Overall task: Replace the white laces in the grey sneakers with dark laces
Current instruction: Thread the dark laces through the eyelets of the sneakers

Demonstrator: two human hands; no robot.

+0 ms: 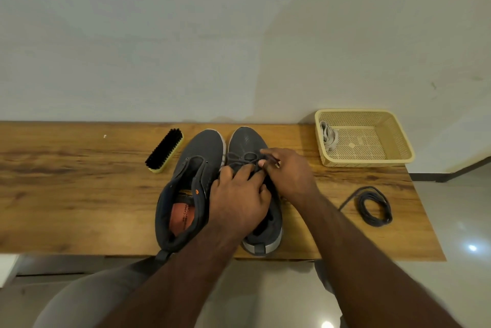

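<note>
Two grey sneakers stand side by side on the wooden table, toes pointing away from me. The left sneaker (191, 168) has no lace and its orange insole shows. The right sneaker (245, 141) carries a dark lace (240, 157) looped into a bow over its tongue. My left hand (236, 200) lies over the right sneaker's lacing with its fingers curled onto the lace. My right hand (287, 171) pinches a strand of the dark lace beside the bow. A second dark lace (374, 205) lies coiled on the table to the right. White laces (329, 136) sit in the basket.
A cream plastic basket (385, 157) stands at the back right of the table (79, 181). A black shoe brush (164, 149) lies left of the sneakers. The wall rises directly behind the table, and a tiled floor shows to the right.
</note>
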